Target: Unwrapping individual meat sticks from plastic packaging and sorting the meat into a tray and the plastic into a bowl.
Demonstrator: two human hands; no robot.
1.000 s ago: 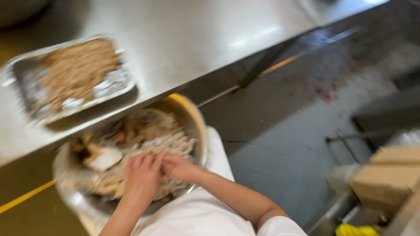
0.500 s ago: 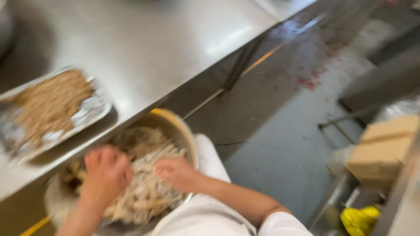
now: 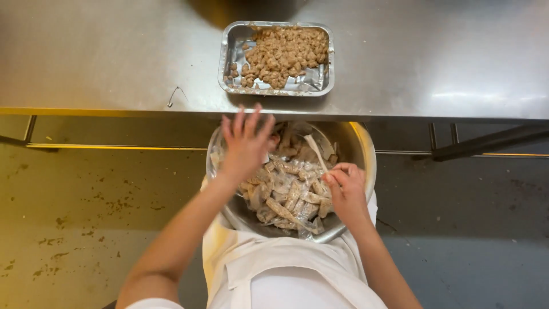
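Note:
A round metal bowl (image 3: 361,150) rests on my lap, just below the table's front edge, and holds many pale floured strips (image 3: 289,191). My left hand (image 3: 246,142) hovers over the bowl's left side with fingers spread and palm down, holding nothing. My right hand (image 3: 345,186) is at the bowl's right side, fingers curled on a thin light stick-like utensil (image 3: 315,153) that lies across the strips. A rectangular foil tray (image 3: 234,57) on the steel table (image 3: 114,51) above the bowl holds brown crumbed pieces (image 3: 284,52).
A small bent wire clip (image 3: 176,95) lies near the table's front edge, left of the tray. Table legs and a rail (image 3: 486,143) run under the table. The stained floor (image 3: 86,212) lies to the left and right of my white apron (image 3: 286,274).
The view has swung to look straight down. My left hand has lifted off the strips and spread open over the bowl's left side. My right hand stays at the right.

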